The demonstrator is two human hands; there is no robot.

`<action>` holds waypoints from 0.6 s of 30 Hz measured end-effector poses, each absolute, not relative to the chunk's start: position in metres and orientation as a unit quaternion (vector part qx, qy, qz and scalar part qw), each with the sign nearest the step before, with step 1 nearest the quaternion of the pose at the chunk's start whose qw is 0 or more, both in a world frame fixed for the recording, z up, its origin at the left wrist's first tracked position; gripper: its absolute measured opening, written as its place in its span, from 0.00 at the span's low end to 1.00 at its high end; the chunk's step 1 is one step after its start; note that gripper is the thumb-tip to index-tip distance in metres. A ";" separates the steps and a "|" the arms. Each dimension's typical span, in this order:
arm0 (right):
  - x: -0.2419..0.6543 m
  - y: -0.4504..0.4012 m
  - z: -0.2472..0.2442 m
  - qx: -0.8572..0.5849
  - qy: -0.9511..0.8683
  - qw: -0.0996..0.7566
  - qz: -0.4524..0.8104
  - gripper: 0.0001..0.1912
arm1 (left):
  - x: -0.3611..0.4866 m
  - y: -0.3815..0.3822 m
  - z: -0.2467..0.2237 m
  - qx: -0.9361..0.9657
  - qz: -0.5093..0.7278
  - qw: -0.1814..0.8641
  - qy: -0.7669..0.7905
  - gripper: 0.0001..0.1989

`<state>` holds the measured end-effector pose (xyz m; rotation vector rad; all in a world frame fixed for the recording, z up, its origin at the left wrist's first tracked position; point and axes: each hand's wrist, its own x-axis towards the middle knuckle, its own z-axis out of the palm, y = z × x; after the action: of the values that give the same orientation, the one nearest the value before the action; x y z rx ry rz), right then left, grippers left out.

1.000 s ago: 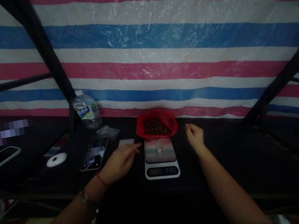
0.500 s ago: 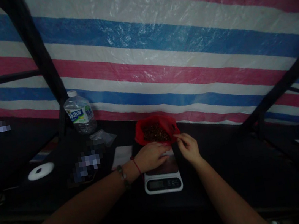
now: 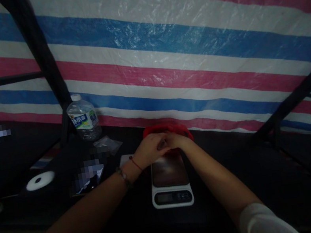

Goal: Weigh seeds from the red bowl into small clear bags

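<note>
A red bag (image 3: 165,127) lies on the black table behind a white kitchen scale (image 3: 174,205); the hands hide most of it and whatever is inside. My left hand (image 3: 150,147) is over the bag's near left edge, just beyond the scale's plate, with a beaded bracelet and a red string on the wrist. My right hand (image 3: 175,140) bends inward over the bag and meets the left. The fingers of both hands overlap in shadow, so what they hold cannot be made out. Nothing lies on the scale's dark plate.
A clear plastic bottle (image 3: 84,117) stands at the back left, with a small clear bag (image 3: 108,144) beside it. A white round object (image 3: 40,180) and a phone (image 3: 93,179) lie to the left. Black frame bars slant at both sides before a striped sheet.
Both hands have moved forward over the red bag and come together, the right one swinging in to the left. The bag's dark, grainy contents are now covered, and the scale's plate is uncovered.
</note>
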<state>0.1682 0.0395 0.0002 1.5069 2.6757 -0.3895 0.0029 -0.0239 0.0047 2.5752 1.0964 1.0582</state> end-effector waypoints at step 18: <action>0.179 0.050 -0.010 0.539 0.836 -0.066 -0.079 0.16 | -0.006 -0.001 -0.029 0.824 0.347 0.044 0.445 0.27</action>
<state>0.1790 0.0497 -0.0100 1.7688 2.7415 -0.2593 -0.0060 -0.0013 -0.0294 2.5197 1.3595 1.0607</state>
